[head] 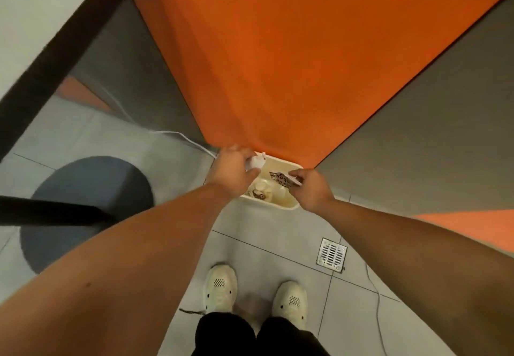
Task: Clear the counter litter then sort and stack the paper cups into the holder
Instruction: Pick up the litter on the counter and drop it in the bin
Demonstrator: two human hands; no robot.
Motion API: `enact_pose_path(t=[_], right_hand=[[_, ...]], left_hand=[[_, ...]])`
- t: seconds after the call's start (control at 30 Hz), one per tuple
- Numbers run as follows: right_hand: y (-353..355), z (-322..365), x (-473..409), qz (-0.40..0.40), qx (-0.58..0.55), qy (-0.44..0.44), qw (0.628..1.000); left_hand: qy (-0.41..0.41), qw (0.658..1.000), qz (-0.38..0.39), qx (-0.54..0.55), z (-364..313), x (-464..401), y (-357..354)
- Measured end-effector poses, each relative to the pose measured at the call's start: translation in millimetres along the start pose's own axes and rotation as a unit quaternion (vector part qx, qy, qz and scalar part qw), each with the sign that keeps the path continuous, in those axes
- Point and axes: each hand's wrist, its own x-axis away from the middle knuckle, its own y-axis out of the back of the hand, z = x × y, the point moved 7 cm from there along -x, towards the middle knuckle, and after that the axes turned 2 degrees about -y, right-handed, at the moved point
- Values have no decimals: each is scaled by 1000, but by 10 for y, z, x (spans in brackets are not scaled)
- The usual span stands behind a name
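Hands: I see two, both over one cream bin (289,206).
Left hand (232,168): squeezes one white crumpled paper (256,162).
Right hand (311,189): pinches one spotted wrapper (281,179), long side pointing left.

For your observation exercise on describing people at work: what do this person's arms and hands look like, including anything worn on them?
Both forearms are bare, with no sleeves in view. The left hand and right hand wear no gloves, and no watch, band or ring can be seen. A small dark mark sits on the left forearm. The image is too soft for finer detail.
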Motion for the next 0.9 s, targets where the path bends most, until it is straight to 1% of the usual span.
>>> enact_pose_path(t=[0.1,0.2,0.33,0.43,0.5,0.6,0.7,0.9], right_hand=[[-277,-211,-329,-3,27,-12,1000],[-545,-389,-678,-3,39,-15,999],[-880,-574,-979,35,50,-17,998],[-1038,-684,-1041,60,37,-14,997],[-1057,-718,-1046,53,41,-5,998],[-967,-653,-975,36,30,9,999],[-723,-411,-789,15,-5,27,1000],[222,549,-75,-58,-89,94,990]], left_hand=[[-20,999,-2,-26,110,-181,-350],[-13,1000,-4,-24,291,-373,-694],[10,1000,8,-11,588,-591,-1159],[65,996,62,18,817,-654,-1498],[68,993,93,23,870,-644,-1612],[56,994,84,36,838,-601,-1459],[35,997,58,37,678,-506,-1069],[17,994,-33,104,3,-138,221]])
